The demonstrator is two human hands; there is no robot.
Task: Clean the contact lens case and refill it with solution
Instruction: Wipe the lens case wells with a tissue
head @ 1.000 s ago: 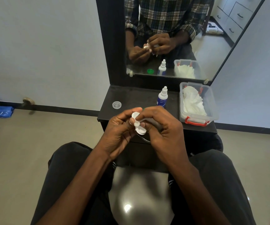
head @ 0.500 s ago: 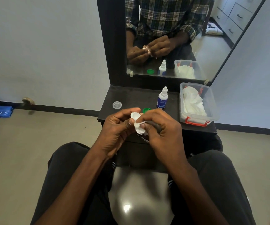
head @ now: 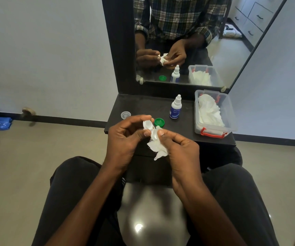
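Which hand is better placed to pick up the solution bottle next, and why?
Right, probably. The solution bottle stands on the shelf on that side, just beyond the right hand, which holds only the tissue. The left hand has its grip on the lens case.

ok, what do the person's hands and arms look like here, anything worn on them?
Both the left hand and the right hand are bare: no gloves, rings, watch or bands visible. The forearms are uncovered as far as the bottom edge of the picture. In the mirror, plaid shirt sleeves in dark blue, green and white sit rolled up with cuffs turned back. Fingernails are short.
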